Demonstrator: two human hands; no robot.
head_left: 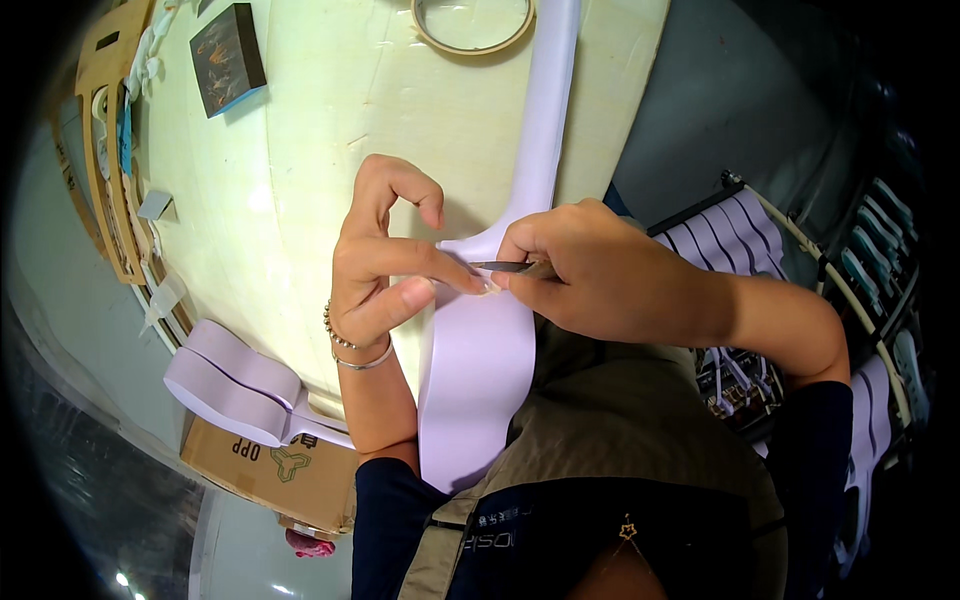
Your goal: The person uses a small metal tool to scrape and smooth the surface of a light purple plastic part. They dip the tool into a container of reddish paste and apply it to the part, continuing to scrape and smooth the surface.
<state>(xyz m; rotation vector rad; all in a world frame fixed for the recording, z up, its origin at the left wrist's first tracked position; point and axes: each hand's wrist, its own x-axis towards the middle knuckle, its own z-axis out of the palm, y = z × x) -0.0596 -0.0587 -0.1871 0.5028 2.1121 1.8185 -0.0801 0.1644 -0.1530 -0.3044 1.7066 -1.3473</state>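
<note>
A pale lilac guitar-shaped body (475, 380) with a long neck lies on the pale yellow table (300, 150), its wide end over my lap. My left hand (385, 260) pinches the body's edge where neck and body meet, thumb and fingers pressing there. My right hand (590, 270) is closed on a thin metal blade tool (505, 267), whose tip touches the same spot beside my left fingertips.
A roll of tape (472, 25) lies at the table's far edge and a small dark block (227, 58) at the far left. More lilac bodies (235, 385) rest on a cardboard box (275, 465) at my left. A rack of lilac necks (740, 240) stands at my right.
</note>
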